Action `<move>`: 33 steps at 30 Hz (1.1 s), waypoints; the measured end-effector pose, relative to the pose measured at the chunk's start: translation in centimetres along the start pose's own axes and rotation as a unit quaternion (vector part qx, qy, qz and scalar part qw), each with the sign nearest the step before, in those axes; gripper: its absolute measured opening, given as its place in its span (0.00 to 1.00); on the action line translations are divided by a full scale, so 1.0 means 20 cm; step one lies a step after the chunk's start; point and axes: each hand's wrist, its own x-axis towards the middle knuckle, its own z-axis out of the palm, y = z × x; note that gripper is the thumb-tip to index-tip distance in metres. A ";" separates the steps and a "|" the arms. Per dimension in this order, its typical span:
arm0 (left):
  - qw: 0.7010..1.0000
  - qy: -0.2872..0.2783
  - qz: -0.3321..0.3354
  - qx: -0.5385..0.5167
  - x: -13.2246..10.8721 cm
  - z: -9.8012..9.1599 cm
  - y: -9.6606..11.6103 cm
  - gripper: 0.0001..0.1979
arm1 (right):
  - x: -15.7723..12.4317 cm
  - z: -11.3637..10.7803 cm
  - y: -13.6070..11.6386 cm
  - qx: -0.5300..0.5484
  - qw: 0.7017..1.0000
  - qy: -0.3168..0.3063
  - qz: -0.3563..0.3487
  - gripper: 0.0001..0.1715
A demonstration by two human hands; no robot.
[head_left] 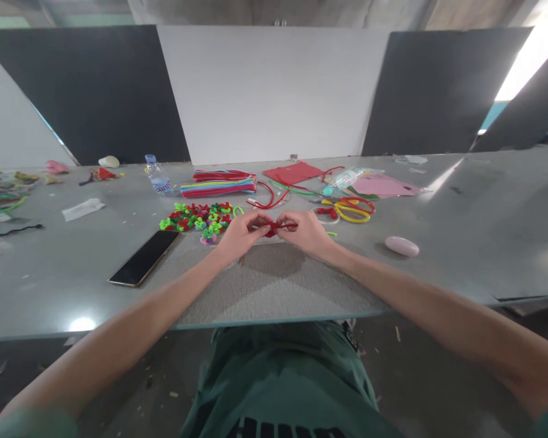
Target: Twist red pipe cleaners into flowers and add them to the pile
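Observation:
My left hand (241, 233) and my right hand (305, 232) meet over the grey table (73, 286), both pinched on a short red pipe cleaner (276, 227) that is partly curled between the fingertips. Just behind my left hand lies a heap of small curled pipe cleaner pieces (196, 217) in red, green and purple. A bundle of straight, many-coloured pipe cleaners (219, 183) lies further back. Right of my hands sit red and yellow pipe cleaner loops (351, 210).
A black phone (144, 258) lies face up at my left. A water bottle (158, 176) stands behind it; another bottle (344, 180) lies on its side near red felt (292, 173) and pink sheets (386, 185). A pink oval object (402, 246) rests at right. Dark and white panels stand behind.

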 end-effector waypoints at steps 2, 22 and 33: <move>1.000 -0.009 0.000 -0.006 0.00 0.00 0.00 0.04 | 0.00 0.00 -0.01 -0.010 1.000 0.000 0.002 0.06; 1.000 -0.009 0.003 -0.009 -0.01 0.00 0.00 0.05 | 0.00 -0.01 0.00 0.036 0.999 -0.026 -0.015 0.10; 1.000 -0.005 0.014 -0.015 0.00 0.00 -0.01 0.04 | 0.00 -0.01 -0.01 0.051 0.998 -0.033 -0.021 0.10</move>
